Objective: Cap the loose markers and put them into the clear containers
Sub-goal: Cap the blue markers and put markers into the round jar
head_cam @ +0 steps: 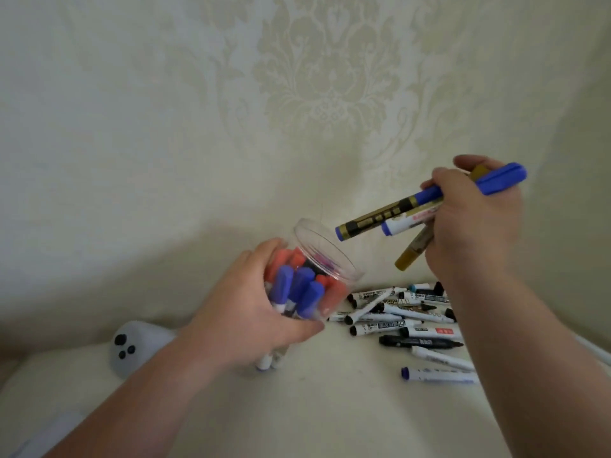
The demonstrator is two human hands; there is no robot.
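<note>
Blue and red caps [302, 282] show through the clear container [344, 276], a blue-and-gold marker [373, 220] against cream damask wallpaper [330, 77].

Lower part of clear container [330, 259] hidden behind left hand [251, 312], held markers [390, 218] covered mid-length by right hand [472, 219], loose markers [396, 315] partly behind right forearm [515, 358], label print unreadable

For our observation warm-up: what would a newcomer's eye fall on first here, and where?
First, the tilted clear jar at centre, packed with blue- and red-capped markers and held by the left hand. Next, up to the right, the right hand holds a bundle of markers pointed toward the jar's mouth. Below it lies a pile of loose markers.
</note>
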